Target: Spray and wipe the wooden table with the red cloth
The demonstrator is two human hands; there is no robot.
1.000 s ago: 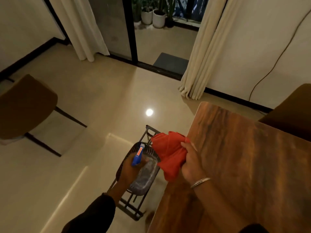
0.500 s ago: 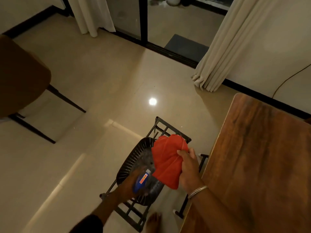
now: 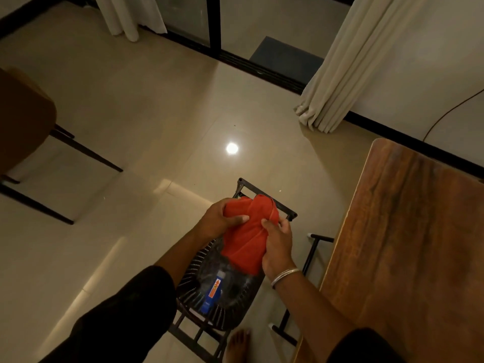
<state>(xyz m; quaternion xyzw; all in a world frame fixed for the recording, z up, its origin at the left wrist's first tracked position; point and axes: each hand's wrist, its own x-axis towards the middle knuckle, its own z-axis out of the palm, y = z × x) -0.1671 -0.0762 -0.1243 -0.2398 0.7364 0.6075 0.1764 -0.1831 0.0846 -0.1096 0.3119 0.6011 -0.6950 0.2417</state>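
Both hands hold the red cloth [image 3: 246, 231] up over a dark basket [image 3: 235, 302]. The left hand [image 3: 218, 218] grips its top, and the right hand [image 3: 277, 242] pinches its side. A blue spray bottle [image 3: 212, 293] lies in the basket. The wooden surface [image 3: 408, 244] is just to the right.

Glossy beige tiled floor [image 3: 146, 106] under a black metal rack [image 3: 264, 195], brown chair [image 3: 23, 121] and wooden table [image 3: 408, 231].
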